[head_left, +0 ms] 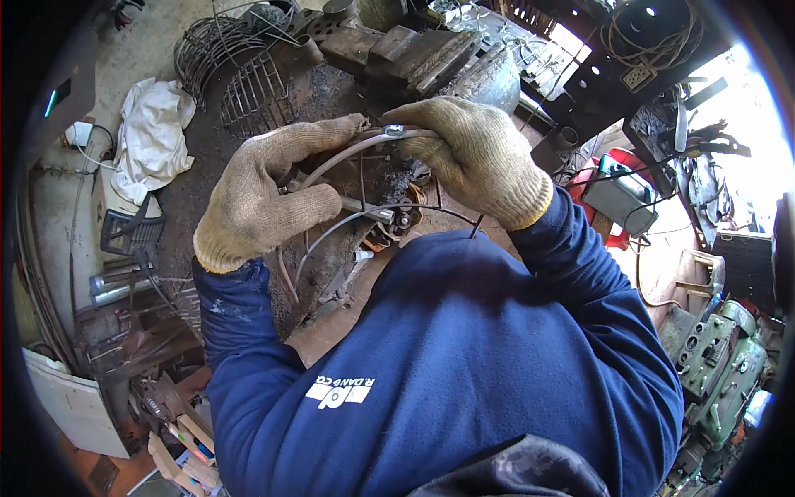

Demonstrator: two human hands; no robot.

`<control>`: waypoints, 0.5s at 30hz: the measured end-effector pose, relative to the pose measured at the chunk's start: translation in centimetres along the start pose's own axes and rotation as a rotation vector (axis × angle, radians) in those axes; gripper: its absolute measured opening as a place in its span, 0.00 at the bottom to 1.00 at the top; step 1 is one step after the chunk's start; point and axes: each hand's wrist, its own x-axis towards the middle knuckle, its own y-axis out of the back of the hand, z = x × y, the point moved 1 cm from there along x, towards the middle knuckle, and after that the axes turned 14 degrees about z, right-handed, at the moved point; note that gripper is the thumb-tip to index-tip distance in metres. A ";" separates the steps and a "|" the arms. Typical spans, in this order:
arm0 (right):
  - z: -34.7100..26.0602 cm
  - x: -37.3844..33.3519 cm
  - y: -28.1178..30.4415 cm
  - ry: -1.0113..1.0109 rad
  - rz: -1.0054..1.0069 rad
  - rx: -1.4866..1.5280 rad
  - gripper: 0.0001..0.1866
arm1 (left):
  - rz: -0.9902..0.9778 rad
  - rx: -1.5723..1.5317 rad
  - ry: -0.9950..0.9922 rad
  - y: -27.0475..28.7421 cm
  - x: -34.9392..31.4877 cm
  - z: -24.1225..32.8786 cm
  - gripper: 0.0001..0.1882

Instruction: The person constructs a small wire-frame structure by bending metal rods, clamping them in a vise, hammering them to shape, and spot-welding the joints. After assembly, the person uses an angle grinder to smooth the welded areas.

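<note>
Both my hands wear tan knitted work gloves. Between them is a round metal rod frame (358,151), made of two curved rods joined by short thin uprights. My left hand (269,182) is curled around the left side of the upper rod, its thumb and fingers on either side. With fingers bent over the same rod, my right hand (476,157) grips it on the right, beside a shiny lump (394,130) at the top. The lower rod (352,215) curves below, in front of my blue sweatshirt. My gloves hide parts of the upper rod.
A heavy dark metal block (418,62) stands beyond my hands, with a wire rack (252,95) and coiled wire (217,54) to its left. A white cloth (153,137) lies at left. A grey box (619,203) and green machine (727,373) are at right.
</note>
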 end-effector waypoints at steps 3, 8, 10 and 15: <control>-0.1 0.2 -0.5 -0.001 0.009 -0.039 0.15 | 0.117 0.322 -0.291 0.6 -0.3 0.5 0.31; -1.6 0.9 -1.9 -0.004 0.044 -0.103 0.14 | 0.511 0.852 -0.664 1.4 -3.5 1.4 0.33; -2.5 1.2 -2.5 0.012 0.109 -0.079 0.15 | 0.687 0.833 -0.684 0.3 -6.0 1.6 0.29; -4.0 2.5 -4.0 0.119 0.168 -0.045 0.18 | 0.790 0.880 -1.059 0.2 -9.6 -0.6 0.24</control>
